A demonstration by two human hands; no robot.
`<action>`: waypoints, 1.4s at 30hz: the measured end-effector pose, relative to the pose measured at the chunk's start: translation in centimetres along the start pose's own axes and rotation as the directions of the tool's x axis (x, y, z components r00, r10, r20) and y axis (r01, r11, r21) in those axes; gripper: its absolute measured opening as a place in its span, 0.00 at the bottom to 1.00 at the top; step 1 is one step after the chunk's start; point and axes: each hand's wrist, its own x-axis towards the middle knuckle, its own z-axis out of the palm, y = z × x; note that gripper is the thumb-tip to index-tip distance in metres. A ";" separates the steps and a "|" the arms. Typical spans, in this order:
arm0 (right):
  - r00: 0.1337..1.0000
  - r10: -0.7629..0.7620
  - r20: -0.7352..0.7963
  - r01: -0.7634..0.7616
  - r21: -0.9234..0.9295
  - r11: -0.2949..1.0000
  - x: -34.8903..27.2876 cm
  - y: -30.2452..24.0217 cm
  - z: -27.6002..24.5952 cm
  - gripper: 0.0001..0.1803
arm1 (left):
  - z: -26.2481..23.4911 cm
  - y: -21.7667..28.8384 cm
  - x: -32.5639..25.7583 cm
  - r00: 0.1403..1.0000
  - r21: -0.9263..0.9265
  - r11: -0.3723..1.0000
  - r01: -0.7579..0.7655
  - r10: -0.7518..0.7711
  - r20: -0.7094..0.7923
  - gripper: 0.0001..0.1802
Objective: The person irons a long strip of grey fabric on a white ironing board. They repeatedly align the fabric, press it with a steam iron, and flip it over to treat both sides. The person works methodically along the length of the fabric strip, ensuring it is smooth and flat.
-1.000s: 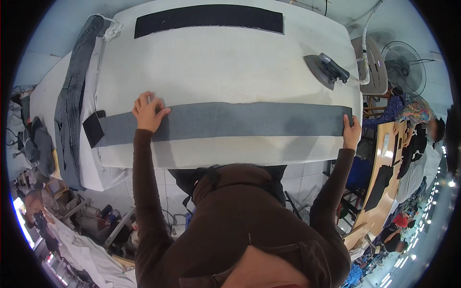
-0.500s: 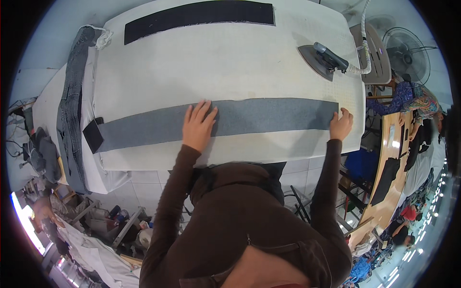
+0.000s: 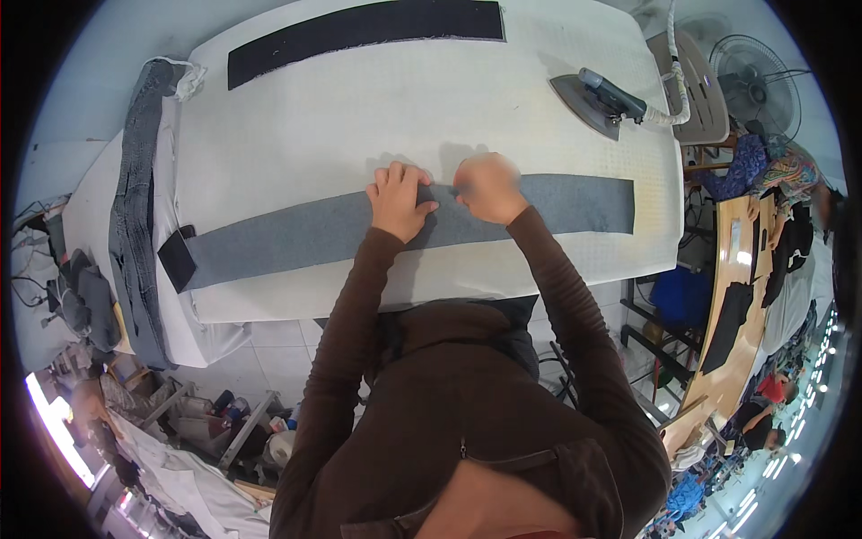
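Observation:
A long grey fabric strip (image 3: pixel 296 228) lies across the near side of the white-covered table (image 3: pixel 359 126), its left end over a small black piece (image 3: pixel 177 261). My left hand (image 3: pixel 400 203) rests on the strip near its middle, with fingers apart at the far edge and the thumb out to the right. Just right of it, my right hand (image 3: pixel 490 187) is curled, thumb and forefinger closed at the strip's far edge. Its knuckles are smeared by motion. The fingertips are partly hidden.
A dark curved fabric strip (image 3: pixel 368 36) lies along the table's far edge. An iron (image 3: pixel 597 101) with a hose stands at the far right, near a fan (image 3: pixel 754 87). Grey cloth (image 3: pixel 135 198) hangs at the left edge. People sit at a wooden table (image 3: pixel 709 332) on the right.
My right hand has left the strip's right end and moved left to its middle, where it is now curled. My left hand has shifted slightly right, toward it.

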 end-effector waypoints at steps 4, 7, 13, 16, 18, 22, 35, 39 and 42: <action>0.999 0.008 -0.034 -0.006 0.067 0.998 0.1 0.5 0.6 0.17 | 1.3 -0.7 -1.2 0.976 -0.075 0.991 -0.109 0.092 -0.200 0.24; 0.990 0.006 -0.138 0.024 0.216 0.976 0.2 0.7 1.7 0.14 | 2.4 -1.5 -2.1 0.918 -0.033 0.968 -0.247 0.223 -0.327 0.24; 0.736 -0.063 -0.674 0.090 0.005 0.996 -1.1 3.2 2.7 0.12 | 2.5 -1.6 -1.6 0.871 0.153 0.876 -0.458 0.476 -0.119 0.30; 0.739 -0.235 -0.631 0.190 -0.140 0.972 -4.8 5.4 2.3 0.18 | 2.0 -0.4 -2.3 0.902 0.275 0.871 -0.407 0.431 -0.031 0.33; 0.871 -0.318 -0.374 0.246 -0.228 0.942 -9.5 7.6 2.0 0.29 | 2.4 0.7 -2.3 0.917 0.414 0.832 -0.370 0.398 0.020 0.34; 0.887 -0.021 -0.461 -0.220 -0.462 0.859 -15.2 17.2 -1.0 0.35 | 5.2 3.5 -2.7 0.957 0.438 0.861 -0.258 0.290 -0.008 0.39; 0.904 0.008 -0.427 -0.178 -0.359 0.916 -14.1 16.2 -1.4 0.39 | 14.9 16.6 1.8 0.932 0.297 0.883 -0.363 0.342 0.122 0.46; 0.817 0.260 -0.515 -0.492 -0.386 0.781 -16.1 24.4 -5.4 0.35 | 16.0 16.8 2.2 0.933 0.242 0.902 -0.359 0.354 0.064 0.45; 0.554 0.635 -0.539 -0.820 -0.220 0.528 -19.0 30.8 -10.1 0.36 | 15.7 17.1 2.2 0.933 0.289 0.888 -0.357 0.356 0.058 0.45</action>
